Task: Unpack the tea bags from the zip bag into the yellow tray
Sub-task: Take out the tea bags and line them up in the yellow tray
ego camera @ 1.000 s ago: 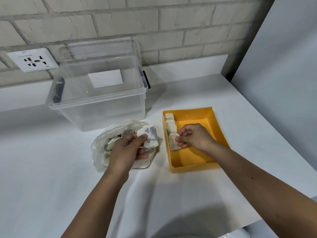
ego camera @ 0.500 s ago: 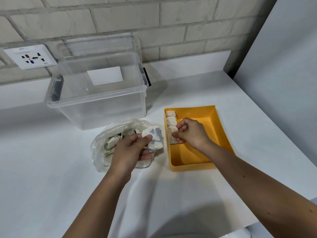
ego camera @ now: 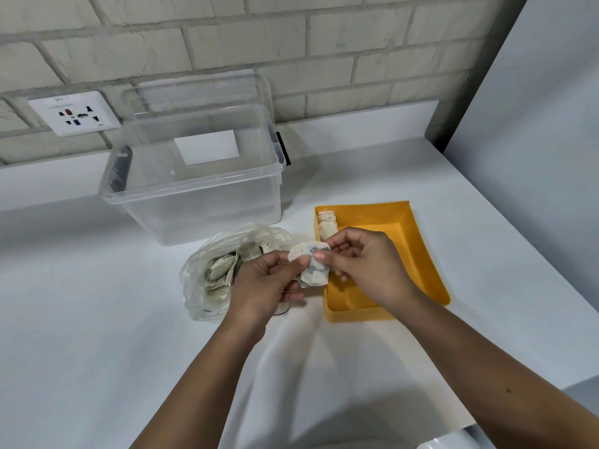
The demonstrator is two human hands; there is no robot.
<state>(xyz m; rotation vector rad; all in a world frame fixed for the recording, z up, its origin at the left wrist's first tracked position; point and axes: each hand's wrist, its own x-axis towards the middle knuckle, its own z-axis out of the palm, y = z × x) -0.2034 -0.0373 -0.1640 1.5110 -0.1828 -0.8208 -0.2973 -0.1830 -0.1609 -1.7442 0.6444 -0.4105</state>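
We see both hands meeting on 1 tea bag. Our left hand (ego camera: 259, 283) pinches the left edge of a pale, flat paper tea bag (ego camera: 312, 268) blotched with bluish grey, thumb on top and the other fingers curled beneath. Our right hand (ego camera: 366, 270) pinches the same tea bag at its upper right edge between thumb and forefinger, with the remaining fingers loosely curled. The tea bag hangs tilted between the 2 hands, over the left wall of the shallow rectangular yellow plastic tray (ego camera: 421, 254) - right where the tray borders the crumpled clear plastic zip bag (ego camera: 194, 286).

The zip bag lies on the white table (ego camera: 97, 335) just left of the tray, its mouth open towards the hands, with a heap of loose pale tea bags (ego camera: 223, 270) inside. In the tray, a row of placed tea bags (ego camera: 326, 222) lines the left wall from the far corner - 2 show plainly, and the right hand hides whatever follows them.

Behind the zip bag stands a large clear plastic storage box (ego camera: 194, 196), and its clear lid (ego camera: 201, 92) leans upright against the pale brick wall (ego camera: 324, 43). A white wall socket plate (ego camera: 74, 113) sits on the bricks to the left of the lid. A grey panel (ego camera: 534, 124) rises along the table's right side.
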